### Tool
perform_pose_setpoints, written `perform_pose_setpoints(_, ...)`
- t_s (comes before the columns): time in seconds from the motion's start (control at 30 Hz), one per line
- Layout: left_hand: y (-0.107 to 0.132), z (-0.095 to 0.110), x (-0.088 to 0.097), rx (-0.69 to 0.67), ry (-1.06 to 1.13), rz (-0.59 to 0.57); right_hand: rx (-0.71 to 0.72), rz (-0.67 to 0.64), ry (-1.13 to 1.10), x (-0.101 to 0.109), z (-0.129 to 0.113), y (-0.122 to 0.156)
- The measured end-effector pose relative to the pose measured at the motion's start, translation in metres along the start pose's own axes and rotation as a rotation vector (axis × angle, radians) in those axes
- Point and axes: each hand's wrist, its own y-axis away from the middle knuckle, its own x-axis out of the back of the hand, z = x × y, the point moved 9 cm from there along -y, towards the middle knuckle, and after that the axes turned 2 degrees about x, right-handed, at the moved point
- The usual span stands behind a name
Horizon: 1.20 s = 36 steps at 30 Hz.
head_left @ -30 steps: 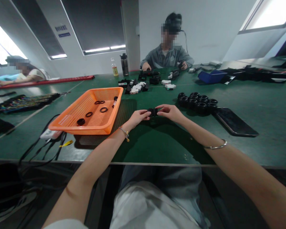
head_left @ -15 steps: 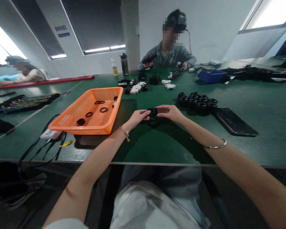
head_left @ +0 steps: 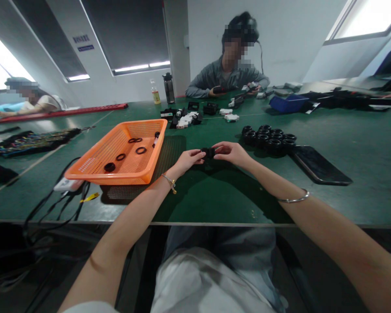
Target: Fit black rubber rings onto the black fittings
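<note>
Change: the co-worker across the table (head_left: 230, 76) had lowered the dark object raised half a second earlier and held it low at the table edge; the wearer's own hands had barely shifted.
Left hand: the left hand (head_left: 189, 159) had its fingertips closed on the left side of a small black part (head_left: 209, 152).
Right hand: the right hand (head_left: 232, 153) pinched the same part from the right, thumb and fingers closed on it.
Part's place: held between both hands, just above the green table (head_left: 215, 195), in front of the wearer.
Orange basket: the orange basket (head_left: 94, 174) sat to the left of the hands, on a dark mesh mat (head_left: 169, 152); it held several black rings (head_left: 140, 150) and one thicker black piece (head_left: 110, 167), spread loosely over the floor.
Black cluster: a group of black round parts (head_left: 270, 139) stood beyond the right hand, well packed together.
Phone: a dark phone (head_left: 319, 165) lay flat just right of that cluster.
Blue tray: a blue tray (head_left: 288, 104) sat far across; its contents could not be made out.
</note>
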Motion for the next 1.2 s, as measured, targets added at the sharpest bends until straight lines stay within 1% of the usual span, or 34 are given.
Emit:
perform_pose_setpoints(0.23, -0.001, -0.001, 0.0, -0.011, -0.008, -0.019, 0.011, 0.005, 0.04, 0.0, -0.001, 0.001)
perform_pose_setpoints(0.43, 0.001, 0.0, -0.001, 0.015, 0.0, -0.01, 0.016, 0.006, 0.059, -0.001, -0.003, 0.001)
perform_pose_setpoints(0.6, 0.0, 0.0, -0.001, 0.028, 0.026, -0.005, 0.067, -0.001, 0.08, -0.003, -0.006, 0.001)
perform_pose_setpoints(0.83, -0.001, -0.001, -0.001, 0.027, 0.019, -0.019, 0.114, 0.043, 0.228, 0.002, -0.015, 0.003)
perform_pose_setpoints(1.07, 0.001, 0.0, -0.002, 0.025, 0.031, -0.021, 0.088, 0.07, 0.18, 0.003, -0.011, 0.003)
perform_pose_setpoints(1.2, 0.002, 0.001, -0.002, 0.039, 0.034, -0.005, 0.087, 0.052, 0.139, 0.001, -0.012, 0.003)
